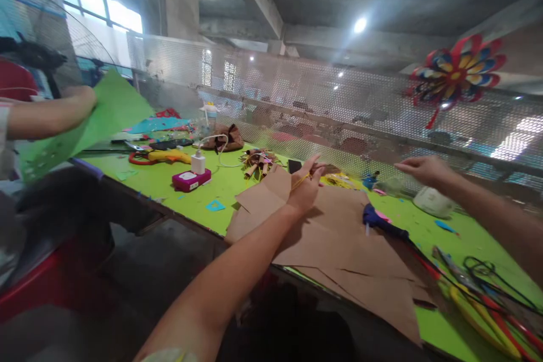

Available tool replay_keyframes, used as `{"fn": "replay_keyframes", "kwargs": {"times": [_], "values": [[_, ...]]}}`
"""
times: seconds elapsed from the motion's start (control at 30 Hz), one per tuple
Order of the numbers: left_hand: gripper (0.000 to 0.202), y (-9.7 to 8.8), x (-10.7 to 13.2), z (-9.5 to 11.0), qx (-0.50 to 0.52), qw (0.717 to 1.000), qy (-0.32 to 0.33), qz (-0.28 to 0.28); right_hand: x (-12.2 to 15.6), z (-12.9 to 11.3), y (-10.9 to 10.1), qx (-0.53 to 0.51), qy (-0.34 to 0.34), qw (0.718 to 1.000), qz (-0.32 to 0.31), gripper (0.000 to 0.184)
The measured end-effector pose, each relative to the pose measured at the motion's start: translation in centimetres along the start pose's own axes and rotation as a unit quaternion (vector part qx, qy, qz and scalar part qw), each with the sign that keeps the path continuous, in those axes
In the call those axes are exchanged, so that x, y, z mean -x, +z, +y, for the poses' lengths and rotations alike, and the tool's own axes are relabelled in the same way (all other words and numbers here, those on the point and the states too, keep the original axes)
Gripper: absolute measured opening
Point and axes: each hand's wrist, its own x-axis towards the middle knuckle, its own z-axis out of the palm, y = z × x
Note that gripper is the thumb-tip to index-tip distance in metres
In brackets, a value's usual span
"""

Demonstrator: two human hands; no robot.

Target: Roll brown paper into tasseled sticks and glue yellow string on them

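My left hand [306,185] is over the brown paper sheets [339,232], its fingers bent around a thin yellow string [300,180]. A small brown piece shows just past those fingertips, too blurred to name. Raised to the right, my right hand [426,171] points left with its fingertips pressed together; whatever they may pinch cannot be made out. Between the hands, farther back, lies a bundle of yellow string [339,180]. A dark blue glue gun [379,222] rests on the right part of the brown paper.
Rolled brown paper pieces [258,163], a purple power adapter [192,180] and yellow-handled scissors [169,156] lie left on the green table [156,181]. Tools and black cable [487,271] crowd the right. A co-worker's arm [51,116] is beside a green sheet [114,104]. Perforated mesh stands behind.
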Motion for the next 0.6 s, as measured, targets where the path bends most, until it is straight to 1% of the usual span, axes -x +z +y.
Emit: {"fn": "replay_keyframes", "kwargs": {"times": [0.1,0.13,0.17,0.2,0.23,0.27,0.3,0.33,0.37,0.4,0.43,0.47,0.5,0.53,0.6], "values": [[0.040,0.1,0.3,0.4,-0.102,0.991,0.082,-0.015,1.0,-1.9,2.7,-0.036,0.004,0.994,-0.107,0.043],[0.040,0.1,0.4,0.5,-0.127,0.986,0.102,-0.021,1.6,-2.9,3.7,-0.050,-0.017,0.989,-0.136,0.044],[0.039,0.2,0.5,0.7,-0.146,0.982,0.120,-0.025,2.3,-4.0,4.6,-0.072,-0.047,0.987,-0.139,0.044],[0.039,0.2,0.5,0.9,-0.157,0.978,0.134,-0.030,2.9,-5.1,5.4,-0.107,-0.063,0.984,-0.131,0.045],[0.039,0.3,0.6,1.1,-0.159,0.976,0.145,-0.037,3.5,-6.2,5.9,-0.156,-0.042,0.977,-0.136,0.047],[0.040,0.3,0.7,1.3,-0.155,0.975,0.152,-0.049,4.0,-7.2,6.4,-0.229,0.008,0.960,-0.162,0.051],[0.040,0.5,0.8,1.5,-0.146,0.975,0.154,-0.063,4.4,-8.0,6.6,-0.324,0.061,0.923,-0.200,0.056],[0.040,0.7,0.9,1.7,-0.134,0.976,0.153,-0.077,4.5,-8.7,6.8,-0.411,0.109,0.873,-0.241,0.058],[0.040,0.9,0.9,2.0,-0.119,0.978,0.146,-0.089,4.6,-9.3,6.8,-0.483,0.145,0.824,-0.259,0.055],[0.039,1.2,1.0,2.3,-0.101,0.982,0.132,-0.095,4.5,-9.7,6.7,-0.544,0.168,0.782,-0.253,0.049],[0.040,1.5,1.0,2.6,-0.078,0.986,0.112,-0.095,4.2,-10.0,6.6,-0.590,0.182,0.752,-0.231,0.041],[0.041,1.7,1.0,2.9,-0.048,0.991,0.087,-0.092,3.9,-10.2,6.5,-0.622,0.190,0.732,-0.200,0.033],[0.043,1.9,0.9,3.3,-0.013,0.994,0.064,-0.089,3.5,-10.4,6.3,-0.643,0.194,0.721,-0.171,0.027],[0.047,2.1,0.9,3.6,0.023,0.995,0.043,-0.090,3.0,-10.4,6.1,-0.653,0.198,0.715,-0.152,0.024],[0.056,2.2,0.9,4.1,0.083,0.991,0.015,-0.104,1.9,-10.3,5.7,-0.658,0.204,0.712,-0.132,0.024]]}}
